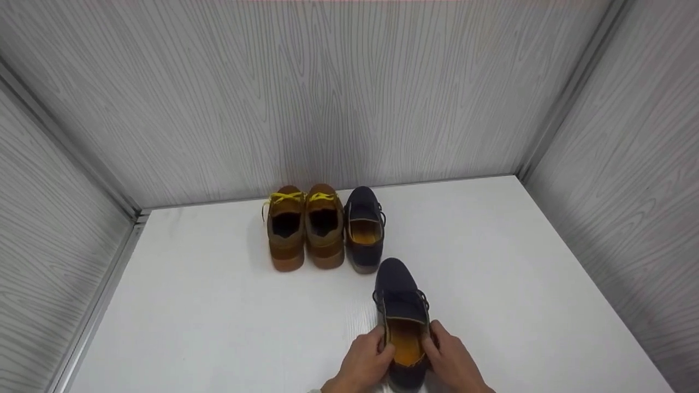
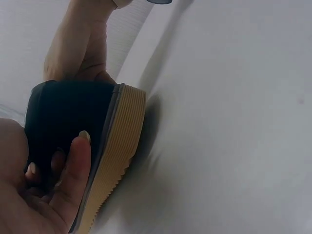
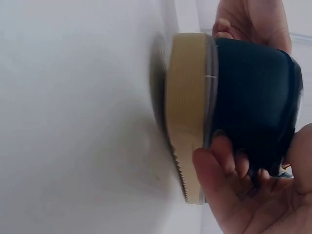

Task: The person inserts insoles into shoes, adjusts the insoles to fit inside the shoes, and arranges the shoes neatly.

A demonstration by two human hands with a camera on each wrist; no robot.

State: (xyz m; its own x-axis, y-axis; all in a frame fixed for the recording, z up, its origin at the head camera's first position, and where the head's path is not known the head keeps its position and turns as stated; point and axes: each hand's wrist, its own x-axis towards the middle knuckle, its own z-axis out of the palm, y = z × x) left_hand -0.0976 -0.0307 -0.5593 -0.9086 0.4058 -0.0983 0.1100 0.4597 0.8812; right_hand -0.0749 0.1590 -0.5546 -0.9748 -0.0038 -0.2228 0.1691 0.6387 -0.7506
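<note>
A dark navy lace-up shoe point(image 1: 396, 278) with a tan insole points away from me, close over the white surface at the front. My left hand point(image 1: 363, 357) grips its left side, thumb over the opening's edge. On the opposite side my right hand point(image 1: 453, 357) holds it the same way. Both wrist views show the shoe's heel and ribbed tan sole point(image 2: 129, 112), with fingers curled against the upper point(image 3: 253, 97). Beyond its toe stands a matching navy shoe point(image 1: 365, 204), laces on its right side.
Left of the standing navy shoe, two brown shoes point(image 1: 286, 248) point(image 1: 326, 245) with yellow laces stand side by side, toes toward the back wall point(image 1: 327, 98). Wood-grain panels point(image 1: 49, 245) point(image 1: 617, 180) enclose the white surface point(image 1: 218, 327) at left and right.
</note>
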